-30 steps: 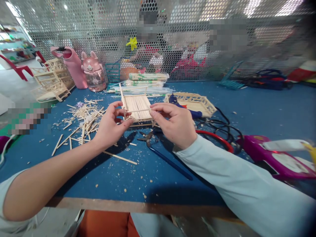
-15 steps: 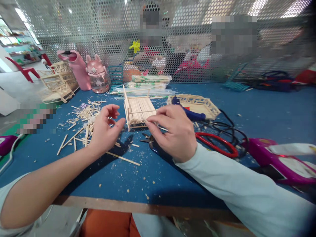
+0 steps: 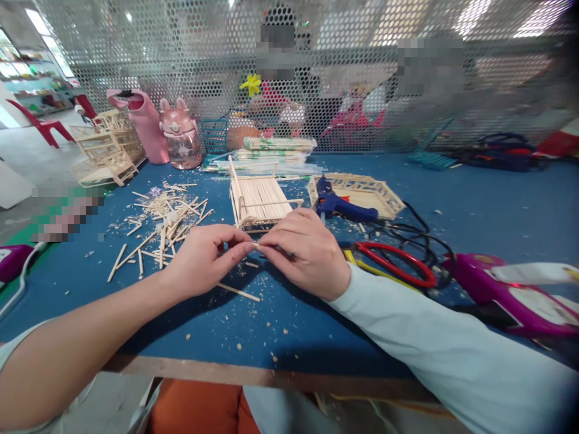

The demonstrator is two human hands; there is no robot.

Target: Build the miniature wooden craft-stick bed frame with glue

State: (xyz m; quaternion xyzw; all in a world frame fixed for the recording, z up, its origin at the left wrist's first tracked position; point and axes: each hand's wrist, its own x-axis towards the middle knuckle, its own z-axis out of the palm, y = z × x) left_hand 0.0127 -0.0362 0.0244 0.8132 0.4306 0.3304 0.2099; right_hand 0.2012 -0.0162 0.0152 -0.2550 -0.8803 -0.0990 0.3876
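Head view, left hand [image 3: 199, 259]: fingertips pinched, just before the stick frame [image 3: 265, 199].
Right hand [image 3: 307, 253]: pinched, meeting left at a tiny pale bit [image 3: 257, 245]; overlaps frame's near-right corner.
Scraps [image 3: 169, 220]: left of frame.
Glue gun [image 3: 348, 208]: right of frame.
Stick bundles [image 3: 275, 144]: behind frame.

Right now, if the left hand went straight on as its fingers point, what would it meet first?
The left hand would likely meet the right hand, fingertip to fingertip; a tiny pale bit shows between them, depth unclear.
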